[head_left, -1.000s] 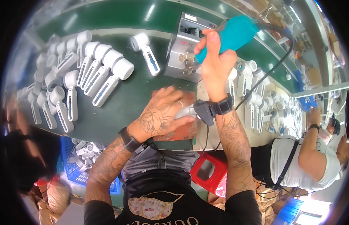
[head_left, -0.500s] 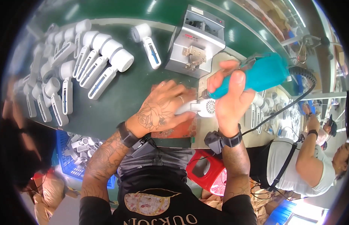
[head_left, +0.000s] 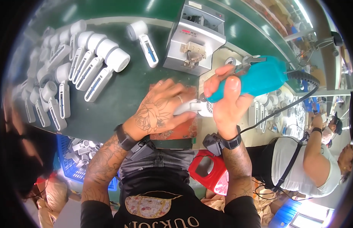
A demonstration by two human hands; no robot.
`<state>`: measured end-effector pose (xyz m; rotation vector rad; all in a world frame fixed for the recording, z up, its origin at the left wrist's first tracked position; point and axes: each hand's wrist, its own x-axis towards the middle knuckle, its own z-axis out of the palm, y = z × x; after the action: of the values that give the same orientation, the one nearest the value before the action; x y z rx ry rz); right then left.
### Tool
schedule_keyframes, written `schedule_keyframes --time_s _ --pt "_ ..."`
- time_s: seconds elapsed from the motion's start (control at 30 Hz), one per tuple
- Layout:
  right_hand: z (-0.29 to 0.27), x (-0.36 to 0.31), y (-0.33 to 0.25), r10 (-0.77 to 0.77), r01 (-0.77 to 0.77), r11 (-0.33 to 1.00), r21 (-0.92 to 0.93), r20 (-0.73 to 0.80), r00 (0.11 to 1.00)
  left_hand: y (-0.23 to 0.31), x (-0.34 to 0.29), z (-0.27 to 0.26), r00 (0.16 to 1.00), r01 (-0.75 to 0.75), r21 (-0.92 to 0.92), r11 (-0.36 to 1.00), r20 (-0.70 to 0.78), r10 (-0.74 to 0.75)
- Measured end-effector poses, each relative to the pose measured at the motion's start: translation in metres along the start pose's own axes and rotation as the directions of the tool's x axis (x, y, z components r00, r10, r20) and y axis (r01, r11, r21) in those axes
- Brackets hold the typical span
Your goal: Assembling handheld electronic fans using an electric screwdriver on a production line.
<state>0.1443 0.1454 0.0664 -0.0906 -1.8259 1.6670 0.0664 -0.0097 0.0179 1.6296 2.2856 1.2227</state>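
Note:
My left hand point(head_left: 155, 108) is closed around the handle of a white handheld fan point(head_left: 207, 109), pressing it down over a reddish-brown mat point(head_left: 176, 131). The fan's round slotted head points right, toward my other hand. In my right hand point(head_left: 230, 108) is a teal electric screwdriver point(head_left: 262, 78), gripped from below with the thumb along its body. Its dark tip is at the joint between the fan's head and handle; I cannot tell whether it touches. My fingers hide most of the fan's handle.
Several similar white fans point(head_left: 98, 81) lie in rows on the left of the green bench, and one fan point(head_left: 148, 49) lies apart. A grey metal machine point(head_left: 195, 41) stands ahead. A black cable point(head_left: 277, 108) trails from the screwdriver. A blue basket point(head_left: 72, 167) holds white parts; a co-worker point(head_left: 298, 163) is at right.
The whole view has shifted slightly. The screwdriver's tip has come a little lower and left, closer to the fan's joint. Both hands keep their holds.

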Motion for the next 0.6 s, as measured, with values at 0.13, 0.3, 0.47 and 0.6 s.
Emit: schedule_keyframes --time_s 0.13,0.3,0.47,0.6 --pt "-0.005 0.001 0.010 0.007 -0.007 1.000 0.010 0.050 0.999 -0.001 0.002 0.000 0.999 -0.046 0.046 0.998 0.010 0.045" --pt "0.001 -0.003 0.009 0.053 -0.053 0.998 0.045 0.019 0.998 0.000 0.003 0.002 0.999 -0.042 0.055 0.998 0.008 0.041" --pt "0.001 0.000 0.011 0.015 -0.014 1.000 -0.019 0.048 0.999 -0.002 0.001 0.002 0.999 -0.027 0.051 0.998 -0.022 0.028" --pt "0.007 0.016 -0.005 0.067 -0.069 0.993 -0.097 -0.019 0.998 0.002 0.003 0.001 0.999 -0.033 0.033 0.999 -0.020 0.033"
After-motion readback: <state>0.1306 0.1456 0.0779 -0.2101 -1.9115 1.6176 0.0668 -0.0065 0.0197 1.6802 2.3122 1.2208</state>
